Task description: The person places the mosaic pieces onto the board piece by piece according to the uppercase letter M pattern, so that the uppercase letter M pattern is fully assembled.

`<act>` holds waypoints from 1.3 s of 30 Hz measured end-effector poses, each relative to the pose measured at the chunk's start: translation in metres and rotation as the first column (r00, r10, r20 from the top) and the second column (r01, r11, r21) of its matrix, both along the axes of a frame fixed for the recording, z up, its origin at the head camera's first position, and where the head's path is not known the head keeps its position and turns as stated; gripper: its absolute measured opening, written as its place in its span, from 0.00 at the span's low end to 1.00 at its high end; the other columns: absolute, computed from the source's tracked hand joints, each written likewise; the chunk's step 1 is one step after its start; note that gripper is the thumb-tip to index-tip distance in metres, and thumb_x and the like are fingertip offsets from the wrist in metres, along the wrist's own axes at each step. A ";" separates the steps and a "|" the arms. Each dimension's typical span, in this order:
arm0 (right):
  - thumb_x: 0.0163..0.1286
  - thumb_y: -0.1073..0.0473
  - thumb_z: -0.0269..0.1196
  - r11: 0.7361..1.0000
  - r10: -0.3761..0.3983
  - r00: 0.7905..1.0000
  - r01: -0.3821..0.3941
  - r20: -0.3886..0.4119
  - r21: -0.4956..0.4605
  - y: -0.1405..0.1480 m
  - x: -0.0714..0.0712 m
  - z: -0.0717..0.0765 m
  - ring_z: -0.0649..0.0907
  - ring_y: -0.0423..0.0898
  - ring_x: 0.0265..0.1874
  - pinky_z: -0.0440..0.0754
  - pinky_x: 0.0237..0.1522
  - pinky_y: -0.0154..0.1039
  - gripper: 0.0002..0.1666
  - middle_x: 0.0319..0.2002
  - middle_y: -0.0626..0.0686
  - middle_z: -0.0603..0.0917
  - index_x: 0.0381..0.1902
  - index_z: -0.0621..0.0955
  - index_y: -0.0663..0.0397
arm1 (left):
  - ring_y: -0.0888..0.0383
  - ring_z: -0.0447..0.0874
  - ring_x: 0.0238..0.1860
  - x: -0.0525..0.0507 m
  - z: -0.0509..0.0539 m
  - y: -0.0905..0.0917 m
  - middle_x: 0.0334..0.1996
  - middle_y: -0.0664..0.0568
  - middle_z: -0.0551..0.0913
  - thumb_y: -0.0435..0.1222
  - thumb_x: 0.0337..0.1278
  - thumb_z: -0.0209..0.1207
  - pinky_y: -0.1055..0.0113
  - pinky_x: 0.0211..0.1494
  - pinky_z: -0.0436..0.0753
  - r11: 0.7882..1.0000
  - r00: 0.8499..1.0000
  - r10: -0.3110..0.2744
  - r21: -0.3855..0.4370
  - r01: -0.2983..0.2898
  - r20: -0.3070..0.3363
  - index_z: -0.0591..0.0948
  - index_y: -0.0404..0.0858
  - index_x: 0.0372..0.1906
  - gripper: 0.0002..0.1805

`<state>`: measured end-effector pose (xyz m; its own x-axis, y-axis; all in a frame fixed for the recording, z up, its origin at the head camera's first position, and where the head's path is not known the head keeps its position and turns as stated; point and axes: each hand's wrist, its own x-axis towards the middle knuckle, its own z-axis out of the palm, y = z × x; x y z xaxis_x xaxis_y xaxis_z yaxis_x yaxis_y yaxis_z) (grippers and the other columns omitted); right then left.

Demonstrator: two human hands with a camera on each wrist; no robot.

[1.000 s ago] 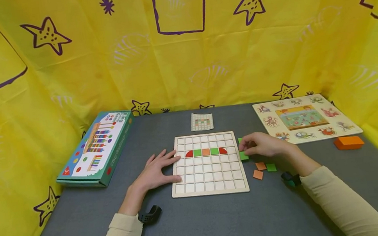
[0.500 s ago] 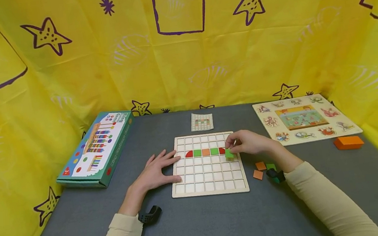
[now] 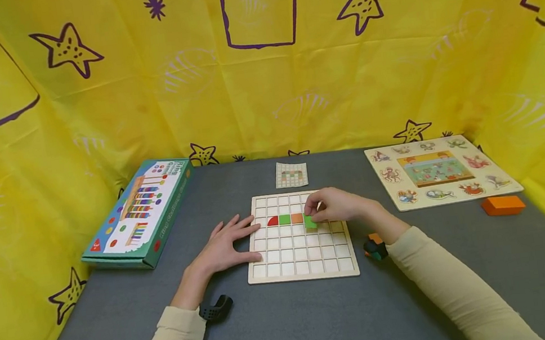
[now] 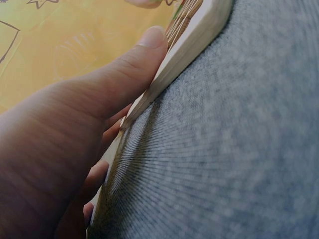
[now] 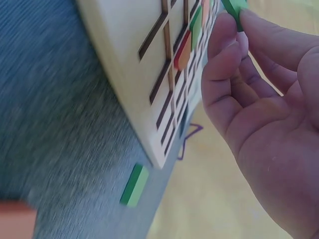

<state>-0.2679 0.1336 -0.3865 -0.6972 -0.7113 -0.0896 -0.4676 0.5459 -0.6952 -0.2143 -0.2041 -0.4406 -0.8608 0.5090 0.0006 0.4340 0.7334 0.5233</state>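
A wooden grid board (image 3: pixel 293 255) lies on the grey table. My left hand (image 3: pixel 223 248) rests at its left edge, fingers straight and spread; in the left wrist view the thumb (image 4: pixel 134 64) lies along the rim. My right hand (image 3: pixel 340 204) pinches a green square tile (image 3: pixel 311 222) between thumb and fingertips, tilted above the board's middle row. In that row sit a red curved piece (image 3: pixel 273 221), a green tile (image 3: pixel 285 220) and an orange tile (image 3: pixel 297 218). The right hand hides the row's right end in the head view. Beyond the board lies a pattern card (image 3: pixel 291 174).
Right of the board, a loose green tile (image 5: pixel 134 185) and an orange tile (image 5: pixel 17 221) lie on the table. A game box (image 3: pixel 142 214) stands left, a picture puzzle board (image 3: pixel 439 195) and an orange block (image 3: pixel 503 206) right. Yellow cloth (image 3: pixel 264 103) hangs behind.
My right hand has carried a green tile leftward from beside the board to over the middle row. The left hand has stayed at the board's left edge.
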 end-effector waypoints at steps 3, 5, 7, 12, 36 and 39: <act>0.69 0.66 0.65 1.000 0.003 1.000 -0.003 -0.001 0.014 -0.008 -0.002 -0.001 0.79 0.45 0.35 0.78 0.40 0.38 0.05 0.34 0.47 0.81 0.41 0.84 0.54 | 0.43 0.47 0.79 0.000 0.000 0.000 0.77 0.52 0.62 0.63 0.50 0.69 0.37 0.74 0.40 1.000 1.000 -0.001 0.003 0.001 0.004 0.72 0.47 0.74 0.47; 0.70 0.66 0.65 1.000 0.015 1.000 -0.015 0.001 0.013 -0.014 -0.003 -0.001 0.79 0.44 0.35 0.79 0.41 0.38 0.04 0.34 0.46 0.81 0.41 0.84 0.54 | 0.43 0.47 0.79 0.000 0.001 0.000 0.77 0.52 0.62 0.63 0.50 0.70 0.37 0.74 0.39 1.000 1.000 0.000 0.005 0.000 0.006 0.72 0.47 0.74 0.47; 0.70 0.67 0.65 1.000 0.027 1.000 -0.027 -0.003 0.008 -0.019 -0.004 -0.002 0.80 0.44 0.36 0.79 0.41 0.38 0.04 0.34 0.47 0.81 0.41 0.84 0.55 | 0.43 0.47 0.79 0.000 0.001 0.000 0.77 0.52 0.62 0.63 0.50 0.69 0.37 0.74 0.39 1.000 1.000 0.000 0.005 0.000 0.007 0.72 0.48 0.74 0.47; 0.69 0.66 0.65 0.999 0.045 0.999 -0.045 -0.008 0.004 -0.031 -0.007 -0.002 0.80 0.43 0.36 0.79 0.43 0.38 0.05 0.35 0.47 0.82 0.42 0.84 0.57 | 0.42 0.47 0.79 0.000 0.001 0.001 0.77 0.52 0.62 0.63 0.50 0.69 0.37 0.74 0.40 1.000 1.000 0.004 -0.001 -0.004 0.005 0.72 0.48 0.74 0.47; 0.69 0.66 0.66 0.998 0.067 0.998 -0.067 -0.015 0.018 -0.081 -0.009 0.000 0.79 0.41 0.33 0.78 0.39 0.35 0.03 0.32 0.46 0.82 0.39 0.84 0.55 | 0.42 0.47 0.78 0.001 0.004 0.000 0.76 0.52 0.62 0.63 0.50 0.69 0.37 0.74 0.39 1.000 1.000 0.001 0.002 -0.001 0.004 0.73 0.48 0.74 0.46; 0.69 0.67 0.66 0.997 0.072 0.997 -0.072 -0.018 0.028 -0.086 -0.009 -0.001 0.79 0.41 0.32 0.77 0.38 0.34 0.03 0.32 0.46 0.82 0.39 0.84 0.56 | 0.42 0.47 0.78 0.002 0.004 0.001 0.76 0.52 0.63 0.64 0.50 0.69 0.36 0.74 0.39 1.000 1.000 0.001 0.003 -0.001 0.003 0.73 0.48 0.73 0.46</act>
<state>-0.2765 0.0480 -0.3879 -0.6459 -0.7573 -0.0969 -0.5193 0.5288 -0.6713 -0.2127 -0.2035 -0.4368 -0.8612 0.5083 0.0001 0.4321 0.7319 0.5268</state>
